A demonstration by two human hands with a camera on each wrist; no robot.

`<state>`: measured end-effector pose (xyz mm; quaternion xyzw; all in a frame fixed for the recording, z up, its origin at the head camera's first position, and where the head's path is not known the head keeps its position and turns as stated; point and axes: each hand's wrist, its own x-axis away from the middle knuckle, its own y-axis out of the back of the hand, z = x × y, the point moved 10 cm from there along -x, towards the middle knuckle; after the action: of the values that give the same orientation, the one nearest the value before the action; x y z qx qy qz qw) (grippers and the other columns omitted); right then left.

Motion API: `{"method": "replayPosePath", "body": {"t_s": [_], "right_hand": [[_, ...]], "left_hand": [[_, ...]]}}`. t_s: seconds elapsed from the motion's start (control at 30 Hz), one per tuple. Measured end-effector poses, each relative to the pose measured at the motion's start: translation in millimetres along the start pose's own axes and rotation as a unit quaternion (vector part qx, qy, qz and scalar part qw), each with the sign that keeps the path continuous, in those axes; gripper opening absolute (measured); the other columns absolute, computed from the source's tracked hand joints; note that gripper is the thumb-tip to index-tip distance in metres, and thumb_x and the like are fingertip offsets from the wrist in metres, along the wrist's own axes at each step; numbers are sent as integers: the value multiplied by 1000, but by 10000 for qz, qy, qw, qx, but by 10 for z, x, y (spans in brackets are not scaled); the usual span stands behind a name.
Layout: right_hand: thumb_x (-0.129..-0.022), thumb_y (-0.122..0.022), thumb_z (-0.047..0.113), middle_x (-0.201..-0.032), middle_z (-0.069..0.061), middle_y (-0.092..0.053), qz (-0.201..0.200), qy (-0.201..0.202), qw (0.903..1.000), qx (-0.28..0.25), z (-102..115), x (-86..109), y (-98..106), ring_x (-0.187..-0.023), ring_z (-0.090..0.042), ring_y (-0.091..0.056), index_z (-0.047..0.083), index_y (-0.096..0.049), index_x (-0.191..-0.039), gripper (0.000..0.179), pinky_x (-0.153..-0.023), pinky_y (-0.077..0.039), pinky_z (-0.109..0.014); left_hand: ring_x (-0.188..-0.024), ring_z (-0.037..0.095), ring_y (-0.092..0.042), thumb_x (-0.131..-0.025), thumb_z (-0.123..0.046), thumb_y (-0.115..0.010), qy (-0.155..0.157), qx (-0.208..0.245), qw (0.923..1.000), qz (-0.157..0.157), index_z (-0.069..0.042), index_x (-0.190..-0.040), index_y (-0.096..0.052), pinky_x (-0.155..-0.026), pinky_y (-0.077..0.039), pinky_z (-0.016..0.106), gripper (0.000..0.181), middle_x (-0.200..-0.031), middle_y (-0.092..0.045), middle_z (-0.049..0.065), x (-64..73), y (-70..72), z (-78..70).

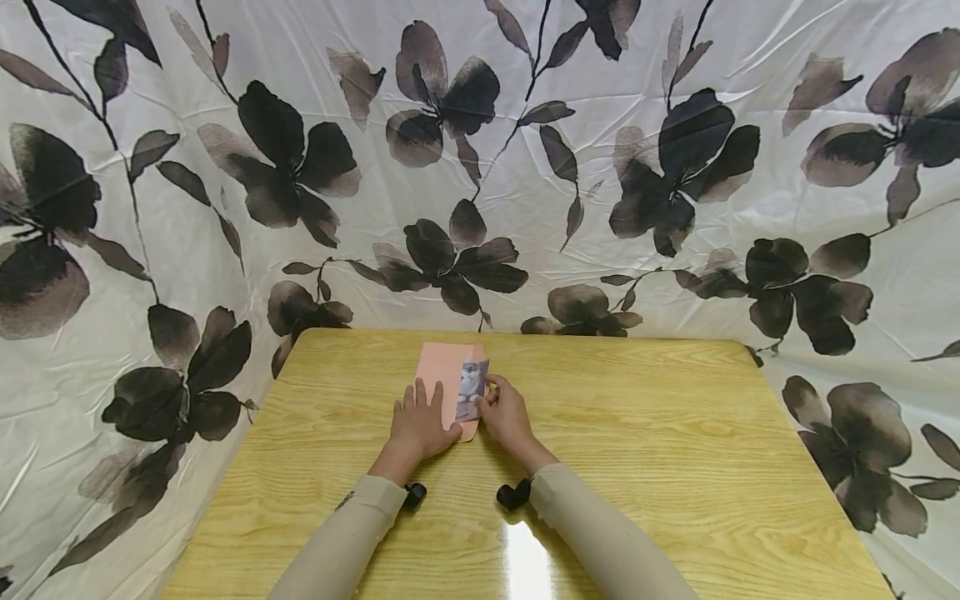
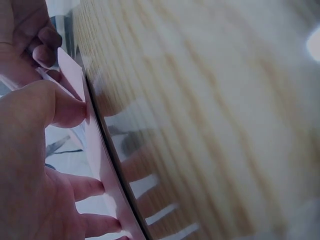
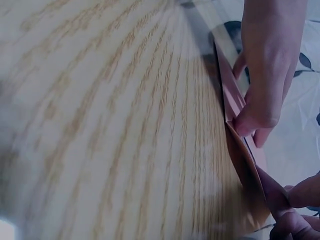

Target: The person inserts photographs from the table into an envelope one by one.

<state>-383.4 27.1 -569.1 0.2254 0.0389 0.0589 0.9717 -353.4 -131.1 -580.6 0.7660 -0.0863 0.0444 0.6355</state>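
A pink paper sheet or folder (image 1: 440, 360) lies on the wooden table. Over its right part is a purple-grey picture sheet (image 1: 470, 385) printed with a pale animal-like figure. My left hand (image 1: 422, 427) rests on the pink paper with its fingers spread and its thumb near the lower edge. At the picture sheet's right edge, my right hand (image 1: 510, 417) pinches it between thumb and fingers. From the right wrist, that sheet (image 3: 247, 157) appears lifted at a slant off the table. Whether it is joined to the pink paper, I cannot tell.
The yellow wood-grain table (image 1: 637, 433) extends around both arms, with a bright glare patch near its front. White cloth with dark flowers (image 1: 555, 192) hangs behind and at the sides. Black wrist cameras (image 1: 514, 495) are strapped on both wrists.
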Motion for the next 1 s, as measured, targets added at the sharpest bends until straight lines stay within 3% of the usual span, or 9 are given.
{"method": "replayPosePath", "body": {"t_s": [0.4, 0.8, 1.0], "right_hand": [[-102, -72, 8, -83, -4, -67, 120, -127, 9998, 132, -57, -56, -68, -62, -11, -54, -2, -57, -150, 51, -56, -43, -24], [-101, -72, 8, -84, -6, -70, 126, -275, 9994, -172, -52, 18, -29, -62, -10, -55, -7, -66, -138, 40, -54, -43, -24], [-100, -72, 6, -83, -3, -67, 139, -342, 9993, -47, -74, 16, -52, -66, -11, -54, -6, -67, -138, 39, -57, -42, -23]], "left_hand": [[-160, 54, -19, -103, -54, -60, -14, 11, 10000, 35, -4, -171, -24, -124, -25, 69, 92, -172, -16, 36, -5, -25, -5], [-160, 52, -18, -104, -55, -58, -58, -44, 10000, 55, -4, -171, -23, -125, -25, 67, 92, -173, -15, 34, -1, -11, 16], [-160, 52, -18, -103, -55, -59, -74, -21, 10000, 43, -5, -171, -24, -124, -26, 68, 92, -173, -16, 34, -2, -19, 29]]}}
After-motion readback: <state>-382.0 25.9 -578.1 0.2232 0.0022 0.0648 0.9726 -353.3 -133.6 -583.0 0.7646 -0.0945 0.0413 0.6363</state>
